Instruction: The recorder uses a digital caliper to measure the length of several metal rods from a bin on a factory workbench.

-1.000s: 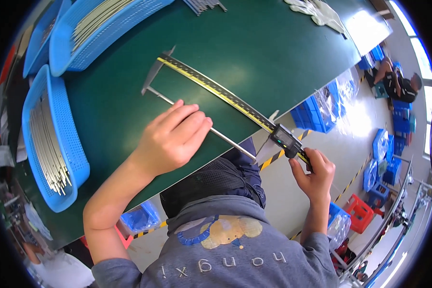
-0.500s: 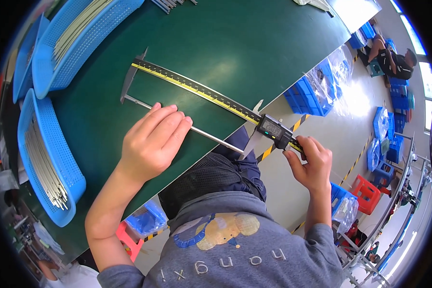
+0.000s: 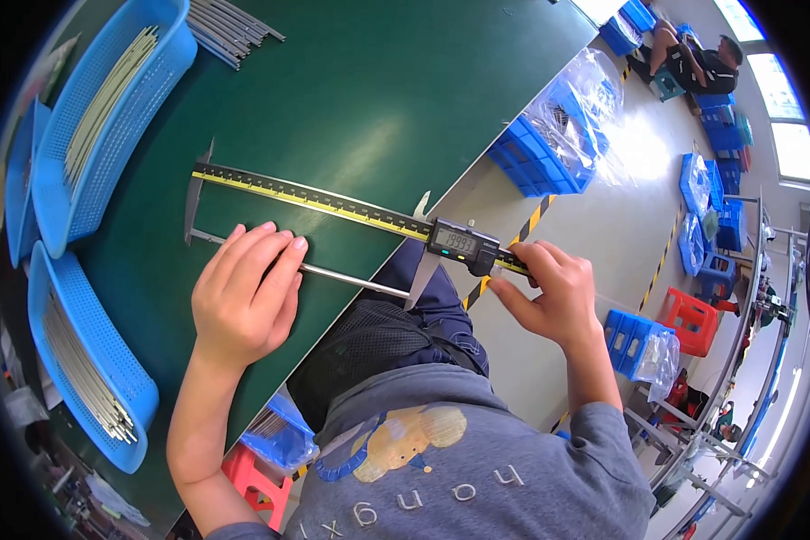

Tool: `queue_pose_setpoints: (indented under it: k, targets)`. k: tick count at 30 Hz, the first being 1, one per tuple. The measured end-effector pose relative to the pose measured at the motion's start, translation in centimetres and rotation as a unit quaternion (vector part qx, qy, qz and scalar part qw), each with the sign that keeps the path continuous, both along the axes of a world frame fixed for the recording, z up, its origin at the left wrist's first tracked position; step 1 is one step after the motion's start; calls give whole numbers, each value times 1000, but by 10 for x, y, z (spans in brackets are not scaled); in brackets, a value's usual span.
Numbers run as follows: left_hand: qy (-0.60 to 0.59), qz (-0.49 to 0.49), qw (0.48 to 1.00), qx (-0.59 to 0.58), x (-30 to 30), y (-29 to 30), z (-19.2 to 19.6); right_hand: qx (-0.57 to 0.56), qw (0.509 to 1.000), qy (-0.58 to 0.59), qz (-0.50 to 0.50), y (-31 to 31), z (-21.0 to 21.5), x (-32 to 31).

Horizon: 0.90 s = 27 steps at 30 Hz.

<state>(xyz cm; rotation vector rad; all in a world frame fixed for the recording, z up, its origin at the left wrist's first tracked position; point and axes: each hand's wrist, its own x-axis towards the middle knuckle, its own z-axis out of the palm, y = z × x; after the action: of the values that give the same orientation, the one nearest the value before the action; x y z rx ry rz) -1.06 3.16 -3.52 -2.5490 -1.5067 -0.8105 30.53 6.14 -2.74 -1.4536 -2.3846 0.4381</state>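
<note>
A long digital caliper (image 3: 333, 206) with a yellow-and-black scale and a small display spans the near edge of the table. A thin metal rod (image 3: 355, 282) lies lengthwise between its jaws, one end at the far left jaw and the other at the sliding jaw. My left hand (image 3: 246, 292) closes over the rod near its left part, fingertips around it. My right hand (image 3: 551, 286) grips the caliper's right end just beyond the display housing, thumb below the beam. The sliding jaw and right end hang past the table edge, above my lap.
On the green table (image 3: 351, 81), blue perforated baskets (image 3: 142, 117) with long thin rods stand at the left. Several short metal rods (image 3: 229, 31) lie at the back. Beyond the table edge are a blue crate (image 3: 522, 171) with plastic bags, a red stool (image 3: 690, 321) and a seated person (image 3: 706, 67).
The caliper, the rod and both hands have shifted left in view, and the caliper lies nearer to level. Both hands keep their hold. The baskets and crates have also shifted, as the view has turned.
</note>
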Motion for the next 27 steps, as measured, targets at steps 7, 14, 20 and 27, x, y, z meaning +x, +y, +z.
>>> queue_pose_setpoints:
  k: [7,14,20,27]
  targets:
    - [-8,-5,1000,-12,-2,0,-1,-4,1000,14,16,1,2,0]
    - [-19,-7,1000,-15,-2,2,-1,-6,1000,10,11,1,3,-1]
    - [15,-29,999,14,0,1,2,27,1000,7,3,3,-8,-3]
    - [3,-10,999,36,10,-1,-5,17,1000,13,12,-1,1,0]
